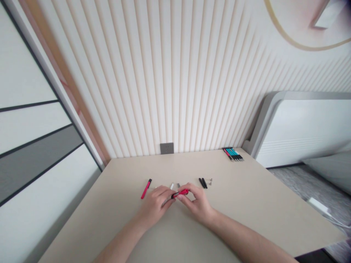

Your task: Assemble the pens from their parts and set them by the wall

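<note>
One red plastic pen barrel (182, 192) with a black end section (174, 195), held roughly level, pinched by the right hand (197, 204). One slim silver pen part (166, 201), partly hidden, angled down from the black end into the left hand (155, 206). Whether the two are joined cannot be told.

A grey wall socket (166, 148) sits in the ribbed wall (192, 80) above the beige desk (246, 212).

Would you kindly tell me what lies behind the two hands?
Behind the left hand and right hand, pinching a red pen part, lie a red pen barrel, small silver pieces and two black pen parts. Anything under the palms is covered and cannot be seen.
</note>
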Demonstrator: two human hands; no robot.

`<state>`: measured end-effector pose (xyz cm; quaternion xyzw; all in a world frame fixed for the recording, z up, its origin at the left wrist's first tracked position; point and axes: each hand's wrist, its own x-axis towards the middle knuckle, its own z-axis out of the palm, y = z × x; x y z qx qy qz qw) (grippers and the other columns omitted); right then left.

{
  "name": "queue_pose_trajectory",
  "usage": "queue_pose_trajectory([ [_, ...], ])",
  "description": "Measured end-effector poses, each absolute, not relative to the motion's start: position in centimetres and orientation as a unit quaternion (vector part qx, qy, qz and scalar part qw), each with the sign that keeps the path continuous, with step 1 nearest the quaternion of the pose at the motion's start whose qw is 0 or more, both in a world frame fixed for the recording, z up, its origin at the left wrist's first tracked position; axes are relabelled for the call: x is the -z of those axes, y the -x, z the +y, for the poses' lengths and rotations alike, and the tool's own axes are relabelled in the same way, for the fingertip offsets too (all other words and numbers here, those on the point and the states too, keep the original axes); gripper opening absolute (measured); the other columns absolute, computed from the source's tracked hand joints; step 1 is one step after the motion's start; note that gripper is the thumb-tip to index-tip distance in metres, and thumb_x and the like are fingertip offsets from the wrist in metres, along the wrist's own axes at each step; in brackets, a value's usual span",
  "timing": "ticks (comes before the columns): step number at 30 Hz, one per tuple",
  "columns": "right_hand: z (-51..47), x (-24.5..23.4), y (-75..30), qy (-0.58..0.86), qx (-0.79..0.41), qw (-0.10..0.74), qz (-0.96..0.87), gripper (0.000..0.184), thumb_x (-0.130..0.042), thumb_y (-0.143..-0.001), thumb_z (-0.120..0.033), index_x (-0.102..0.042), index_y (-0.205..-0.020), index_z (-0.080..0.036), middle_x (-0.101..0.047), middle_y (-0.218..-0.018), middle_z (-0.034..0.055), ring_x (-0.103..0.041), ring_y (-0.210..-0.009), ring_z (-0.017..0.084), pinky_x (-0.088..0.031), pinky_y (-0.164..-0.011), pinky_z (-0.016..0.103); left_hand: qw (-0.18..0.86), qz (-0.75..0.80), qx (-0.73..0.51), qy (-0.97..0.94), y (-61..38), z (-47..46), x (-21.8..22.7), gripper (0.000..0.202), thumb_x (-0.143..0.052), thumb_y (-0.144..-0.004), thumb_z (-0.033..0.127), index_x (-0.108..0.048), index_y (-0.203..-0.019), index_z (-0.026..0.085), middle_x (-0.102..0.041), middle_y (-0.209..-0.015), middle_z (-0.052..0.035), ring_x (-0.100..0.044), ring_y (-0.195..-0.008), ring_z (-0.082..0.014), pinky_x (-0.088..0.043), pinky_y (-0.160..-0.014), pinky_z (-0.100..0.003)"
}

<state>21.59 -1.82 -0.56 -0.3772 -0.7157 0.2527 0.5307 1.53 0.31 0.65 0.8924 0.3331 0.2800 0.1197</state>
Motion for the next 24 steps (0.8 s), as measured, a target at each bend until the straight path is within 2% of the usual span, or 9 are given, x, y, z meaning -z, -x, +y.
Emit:
queue_pose_trajectory([
  [7,-2.1,-0.2,-21.7,0.379,-0.231,0.519,-0.731,0.013,-0.056,-0.091,-0.028,-0.066,-0.096,-0.020,-0.068,-0.082,0.0044,-0.061,-0.074,0.016,-0.049,-0.071,0.027,0.121,0.336,-0.262,-0.897,-1.7,0.1,-1.0,0.023,-0.049,-0.096,0.027,-0.063,-0.112,0.021,-0.069,-0.096,-0.0080,-0.063,-0.093,-0.0222,-0.050,-0.082,-0.034],
  [14,-2.4,-0.7,-21.9,0.389,-0.220,0.519,-0.729,0.017,-0.052,-0.092,-0.031,-0.064,-0.094,-0.019,-0.066,-0.078,0.0048,-0.059,-0.071,0.016,-0.049,-0.068,0.028,0.122,0.341,-0.269,-0.892,-1.6,0.3,-0.5,0.017,-0.049,-0.096,0.025,-0.066,-0.101,0.021,-0.069,-0.091,-0.0062,-0.063,-0.089,-0.0215,-0.049,-0.080,-0.034],
  [24,-2.3,-0.6,-21.8,0.363,-0.224,0.500,-0.753,0.014,-0.052,-0.092,-0.026,-0.062,-0.099,-0.019,-0.065,-0.081,0.0044,-0.058,-0.072,0.015,-0.050,-0.069,0.027,0.134,0.340,-0.269,-0.891,-1.8,0.1,-0.7,0.018,-0.052,-0.094,0.028,-0.065,-0.104,0.021,-0.069,-0.091,-0.0067,-0.063,-0.089,-0.0219,-0.049,-0.079,-0.033],
])
